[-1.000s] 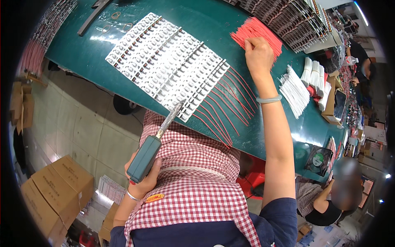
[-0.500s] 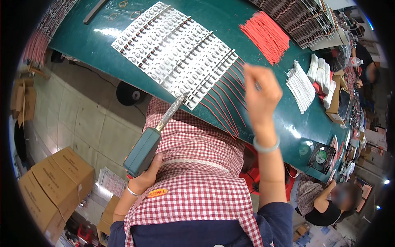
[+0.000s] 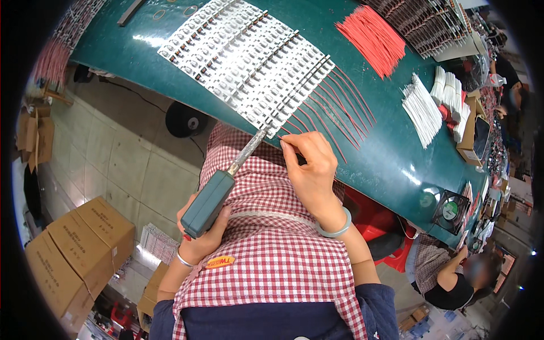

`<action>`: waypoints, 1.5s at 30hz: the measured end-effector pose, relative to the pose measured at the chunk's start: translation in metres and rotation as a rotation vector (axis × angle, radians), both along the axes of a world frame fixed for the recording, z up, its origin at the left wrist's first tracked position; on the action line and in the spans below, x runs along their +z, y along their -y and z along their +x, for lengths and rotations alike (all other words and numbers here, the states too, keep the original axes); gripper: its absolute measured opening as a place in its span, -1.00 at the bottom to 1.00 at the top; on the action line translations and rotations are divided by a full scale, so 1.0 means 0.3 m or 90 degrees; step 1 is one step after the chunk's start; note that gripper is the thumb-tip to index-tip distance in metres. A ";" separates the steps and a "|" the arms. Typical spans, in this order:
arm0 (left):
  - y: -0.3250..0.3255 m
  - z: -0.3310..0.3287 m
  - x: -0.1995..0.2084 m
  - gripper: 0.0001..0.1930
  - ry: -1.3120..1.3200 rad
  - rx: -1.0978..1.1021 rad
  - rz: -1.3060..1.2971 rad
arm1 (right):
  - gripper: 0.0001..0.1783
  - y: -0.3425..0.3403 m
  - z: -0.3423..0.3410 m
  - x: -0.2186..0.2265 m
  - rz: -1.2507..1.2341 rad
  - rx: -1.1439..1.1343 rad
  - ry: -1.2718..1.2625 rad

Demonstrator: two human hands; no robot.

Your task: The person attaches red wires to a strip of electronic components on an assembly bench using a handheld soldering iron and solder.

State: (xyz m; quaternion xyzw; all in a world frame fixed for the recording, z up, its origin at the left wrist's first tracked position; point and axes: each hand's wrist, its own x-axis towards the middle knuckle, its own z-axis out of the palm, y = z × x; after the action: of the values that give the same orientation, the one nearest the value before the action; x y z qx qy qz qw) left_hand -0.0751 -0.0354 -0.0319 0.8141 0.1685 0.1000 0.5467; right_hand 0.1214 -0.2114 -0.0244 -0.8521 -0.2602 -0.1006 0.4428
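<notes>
Below near corner of white panel (image 3: pixel 249 62): left grip (image 3: pixel 205 241) wraps soldering iron (image 3: pixel 209 203), right grip (image 3: pixel 313 165) apparently pinches red wire (image 3: pixel 280 137); iron slipping could burn fingertips (image 3: pixel 284 145).

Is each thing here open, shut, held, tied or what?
Boards: lying flat
Tool: held; can't tell if it's on
Left hand: closed around the tool
Right hand: pinched, seemingly on a wire
Red wires: fanned from the boards' edge
Red pile: loose
White pile: loose
Big box: shut
</notes>
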 end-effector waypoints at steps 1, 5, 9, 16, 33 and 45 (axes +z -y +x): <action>0.000 0.003 0.008 -0.77 -0.001 0.000 0.000 | -0.85 -0.003 -0.001 0.001 -0.026 0.003 0.015; -0.001 0.022 0.031 -0.75 -0.006 -0.050 0.064 | -0.86 -0.014 -0.006 -0.019 -0.027 -0.016 0.018; 0.001 0.014 0.028 -0.74 -0.022 -0.047 0.060 | -0.86 -0.019 -0.007 -0.018 -0.042 -0.021 0.026; 0.005 0.071 0.085 -0.73 0.035 -0.056 0.135 | -0.87 -0.024 -0.009 -0.022 -0.053 -0.028 0.034; -0.002 0.033 0.005 -0.76 0.032 -0.032 0.114 | -0.88 -0.014 0.004 0.007 -0.069 -0.030 0.033; 0.007 0.069 0.046 -0.70 -0.077 -0.007 -0.053 | -0.69 0.598 0.444 0.017 -0.368 -0.352 0.225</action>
State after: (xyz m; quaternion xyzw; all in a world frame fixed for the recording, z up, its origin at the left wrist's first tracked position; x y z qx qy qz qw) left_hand -0.0544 -0.0375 -0.0180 0.7963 0.2006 0.0406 0.5692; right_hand 0.2546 -0.3907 -0.0194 -0.9484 -0.1116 -0.2827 0.0908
